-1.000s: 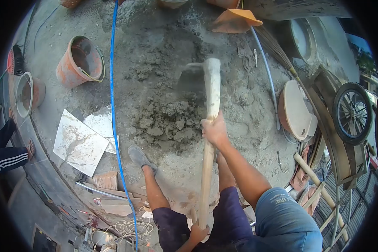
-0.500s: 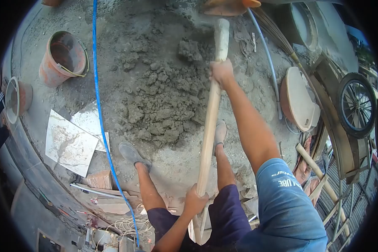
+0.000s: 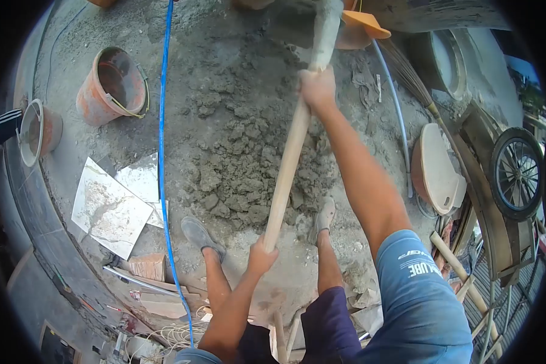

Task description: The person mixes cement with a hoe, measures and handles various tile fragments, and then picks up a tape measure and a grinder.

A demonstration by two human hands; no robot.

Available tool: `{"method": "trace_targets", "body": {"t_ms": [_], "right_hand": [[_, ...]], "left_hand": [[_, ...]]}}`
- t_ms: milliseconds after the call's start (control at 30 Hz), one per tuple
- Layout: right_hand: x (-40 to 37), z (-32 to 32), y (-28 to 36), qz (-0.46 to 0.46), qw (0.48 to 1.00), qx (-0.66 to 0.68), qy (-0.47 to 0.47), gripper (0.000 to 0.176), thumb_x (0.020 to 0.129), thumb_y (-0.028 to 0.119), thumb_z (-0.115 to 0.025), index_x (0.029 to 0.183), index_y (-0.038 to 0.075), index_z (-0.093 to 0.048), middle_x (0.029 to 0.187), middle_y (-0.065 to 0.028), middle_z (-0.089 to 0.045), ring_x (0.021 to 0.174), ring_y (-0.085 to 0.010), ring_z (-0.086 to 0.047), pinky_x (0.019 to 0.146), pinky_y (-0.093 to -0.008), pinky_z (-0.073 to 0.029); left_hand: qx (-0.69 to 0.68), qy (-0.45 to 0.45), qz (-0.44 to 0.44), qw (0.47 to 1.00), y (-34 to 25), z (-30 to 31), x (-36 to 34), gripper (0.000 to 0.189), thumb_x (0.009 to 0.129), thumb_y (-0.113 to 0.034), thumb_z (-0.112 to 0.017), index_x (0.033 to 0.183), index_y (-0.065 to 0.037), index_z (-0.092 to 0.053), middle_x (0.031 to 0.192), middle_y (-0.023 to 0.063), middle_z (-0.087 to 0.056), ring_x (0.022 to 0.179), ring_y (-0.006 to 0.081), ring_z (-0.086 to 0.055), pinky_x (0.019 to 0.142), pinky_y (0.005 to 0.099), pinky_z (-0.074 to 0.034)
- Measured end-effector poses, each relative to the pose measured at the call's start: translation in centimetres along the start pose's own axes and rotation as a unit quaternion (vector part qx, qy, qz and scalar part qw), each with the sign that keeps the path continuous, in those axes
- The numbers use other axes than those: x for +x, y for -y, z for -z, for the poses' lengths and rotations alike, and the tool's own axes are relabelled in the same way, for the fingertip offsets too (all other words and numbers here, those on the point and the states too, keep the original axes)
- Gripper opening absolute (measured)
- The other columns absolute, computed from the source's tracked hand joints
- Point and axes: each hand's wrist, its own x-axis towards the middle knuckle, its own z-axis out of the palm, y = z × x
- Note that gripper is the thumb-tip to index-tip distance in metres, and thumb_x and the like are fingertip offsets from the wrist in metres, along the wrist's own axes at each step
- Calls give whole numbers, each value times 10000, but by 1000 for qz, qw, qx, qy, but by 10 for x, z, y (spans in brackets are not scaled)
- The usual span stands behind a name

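My right hand (image 3: 317, 87) is wrapped round the upper part of a long wooden handle, and my left hand (image 3: 262, 255) closes round its lower end. The handle belongs to what looks like a hoe (image 3: 288, 164); its far end is coated in pale mortar, and a dark, blurred flat shape beside it at the top edge seems to be the blade. Beneath the handle a heap of wet grey mortar (image 3: 239, 167) lies in crumbly lumps on the ground. My feet stand at the near side of the heap, on either side of the handle.
A blue hose (image 3: 164, 121) runs down the left, past two buckets (image 3: 91, 91) and broken white tiles (image 3: 112, 209). To the right are a pale pipe (image 3: 397, 109), a tub (image 3: 431, 170), a broom (image 3: 406, 64) and a wheel (image 3: 517, 173). A striped sleeve (image 3: 6, 124) shows at far left.
The hoe has moved forward, its far end reaching the top edge. My left hand has gone up and left with the handle, my right hand slightly up. The view has shifted a little.
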Motion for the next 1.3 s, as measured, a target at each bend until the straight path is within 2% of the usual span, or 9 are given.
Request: {"method": "trace_targets", "body": {"t_ms": [200, 500, 567, 667, 833, 933, 1000, 1133, 1300], "right_hand": [[69, -89, -50, -34, 987, -152, 41, 567, 760, 179, -642, 1203, -86, -406, 916, -252, -667, 751, -322, -705, 662, -404, -585], [-248, -4, -95, -155, 923, -311, 163, 565, 807, 238, -598, 1243, -61, -399, 1031, -356, -616, 1015, -483, -609, 910, -471, -472], [-298, 30, -94, -136, 918, -337, 160, 564, 817, 236, -603, 1254, -46, -382, 970, -300, -636, 840, -401, -662, 854, -461, -497], [-284, 58, -3, -55, 947, -294, 114, 592, 822, 201, -625, 1275, -56, -343, 892, -277, -643, 829, -409, -664, 767, -443, -535], [-251, 44, 64, 14, 988, -123, 92, 346, 839, 140, -593, 1071, -20, -393, 652, -116, -577, 504, -206, -573, 507, -343, -500], [-332, 63, -119, -64, 916, -333, 215, 497, 824, 177, -598, 1223, -24, -380, 931, -309, -639, 904, -444, -652, 816, -482, -514], [-378, 84, -238, -173, 880, -358, 260, 598, 807, 185, -610, 1296, -57, -368, 940, -305, -634, 825, -382, -675, 709, -433, -537], [-372, 86, -118, 87, 924, -308, 210, 526, 808, 183, -612, 1232, -46, -401, 838, -242, -643, 666, -316, -672, 595, -401, -535], [-263, -11, -38, 122, 960, -194, 160, 360, 817, 121, -583, 1107, -23, -425, 740, -152, -599, 533, -226, -602, 487, -351, -496]], "left_hand": [[-77, 21, 75, 994, -24, 8, 54, 295, 733, -106, -668, 984, 30, -594, 735, 195, -628, 683, 308, -657, 653, 386, -508], [-188, 122, 327, 918, -2, -25, -314, 338, 780, -117, -686, 1067, 39, -599, 670, 119, -621, 577, 196, -637, 567, 340, -523], [-106, 54, 176, 977, 36, -40, -366, 306, 763, -112, -686, 1019, 42, -620, 799, 191, -671, 789, 296, -687, 708, 398, -534], [-102, 17, 48, 994, 38, -34, -349, 280, 750, -129, -690, 975, 26, -628, 867, 226, -685, 879, 329, -695, 732, 415, -528], [-140, 100, 167, 971, 37, -36, -246, 365, 752, -179, -703, 1048, 23, -633, 883, 252, -678, 871, 350, -692, 747, 414, -533], [-115, 93, 238, 960, 110, -194, -389, 309, 762, -211, -693, 968, 16, -649, 920, 257, -680, 903, 364, -682, 769, 446, -527], [-107, 134, 333, 927, 92, -215, -423, 345, 766, -222, -688, 1007, 24, -657, 958, 260, -679, 951, 371, -674, 802, 453, -524], [-120, -43, 247, 961, 78, -211, -418, 278, 763, -147, -681, 988, 15, -661, 897, 237, -687, 917, 361, -684, 790, 444, -530], [-224, -41, 188, 956, 84, -120, -254, 284, 737, -99, -683, 984, 24, -617, 684, 175, -631, 592, 238, -656, 561, 375, -514]]}}
